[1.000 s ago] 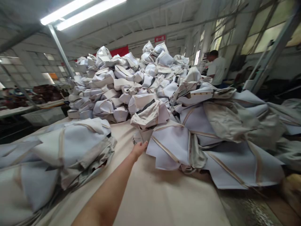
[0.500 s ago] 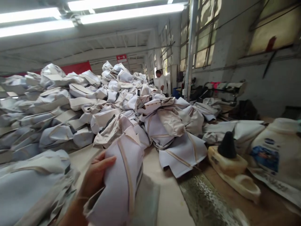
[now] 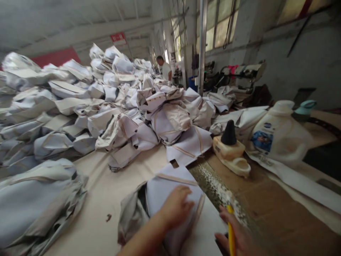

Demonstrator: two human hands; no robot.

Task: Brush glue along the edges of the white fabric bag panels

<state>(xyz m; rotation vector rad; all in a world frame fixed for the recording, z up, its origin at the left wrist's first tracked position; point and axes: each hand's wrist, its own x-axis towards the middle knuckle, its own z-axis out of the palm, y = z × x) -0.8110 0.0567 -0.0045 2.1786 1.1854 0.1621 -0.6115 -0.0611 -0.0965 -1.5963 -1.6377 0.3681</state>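
Observation:
My left hand lies flat, fingers stretched, on a pale grey fabric piece with tan trim that rests on the beige table right in front of me. At the lower edge of the view, my right hand is closed round a yellow stick-shaped tool, just right of the fabric piece.
A big heap of similar folded fabric pieces covers the table's far and left side. A yellow glue pot with a black cone and a large white plastic jug stand to the right. Another person stands far back.
My left hand pulled one fabric piece off the heap, drew it toward me and laid it flat. My view turned right and down, and my right hand with the yellow tool came into sight.

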